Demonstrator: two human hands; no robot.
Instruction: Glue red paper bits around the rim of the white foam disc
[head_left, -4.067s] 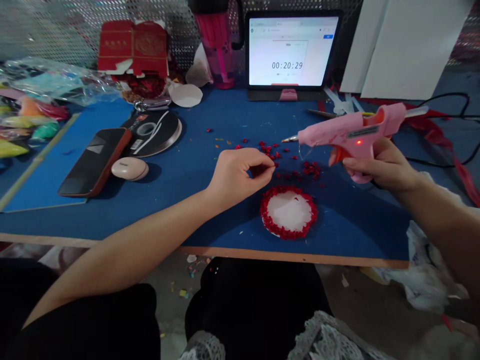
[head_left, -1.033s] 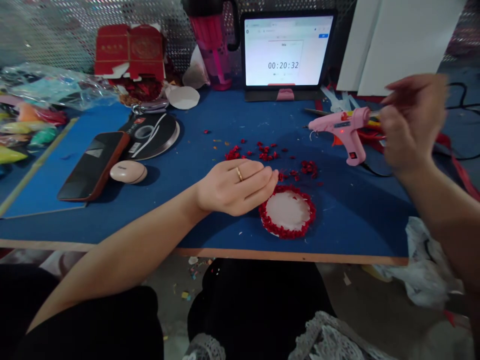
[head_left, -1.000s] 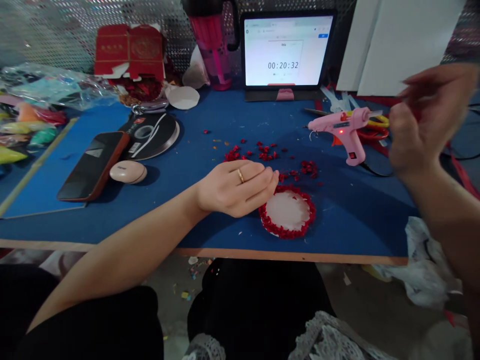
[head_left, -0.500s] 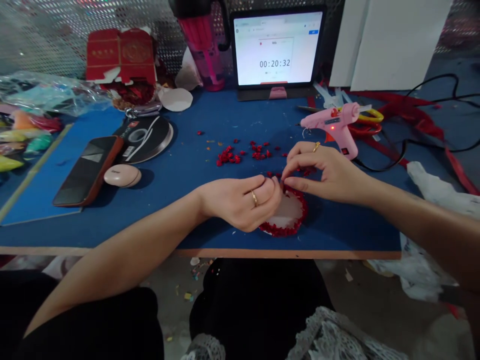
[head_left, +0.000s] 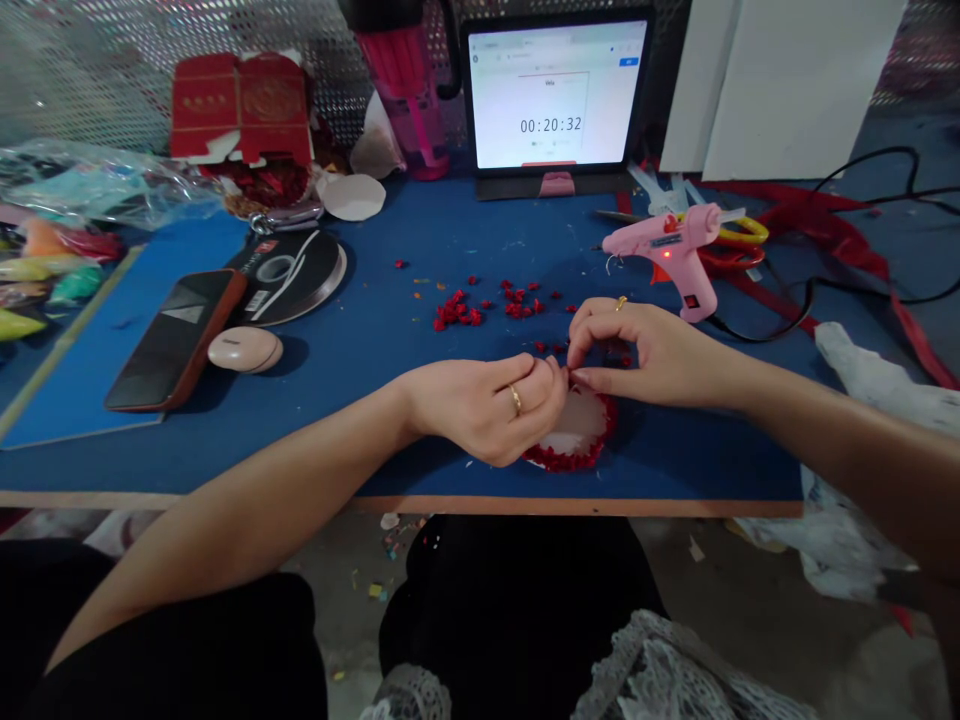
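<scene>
A white round piece (head_left: 571, 424) with a rim of small red bits lies near the table's front edge. My left hand (head_left: 499, 405) covers its left side, fingers pressed together at the far rim. Thumb and forefinger of my right hand (head_left: 637, 350) pinch at the same spot from the right. What either hand holds there is too small to make out. Beyond my hands are loose red pieces (head_left: 456, 311) in small piles. A pink glue gun (head_left: 679, 250) with a lit red light rests behind my right hand.
At the left are a phone (head_left: 176, 340), a pale oval case (head_left: 245, 350) and a ribbon spool (head_left: 292, 278). A tablet (head_left: 555, 95) and a pink bottle (head_left: 409, 100) stand at the back. Yellow-handled scissors (head_left: 742, 232), red ribbon and a black cable lie right.
My right hand's fingers have shifted slightly, its forefinger now more arched. My left hand has moved very slightly right. Other things look the same.
</scene>
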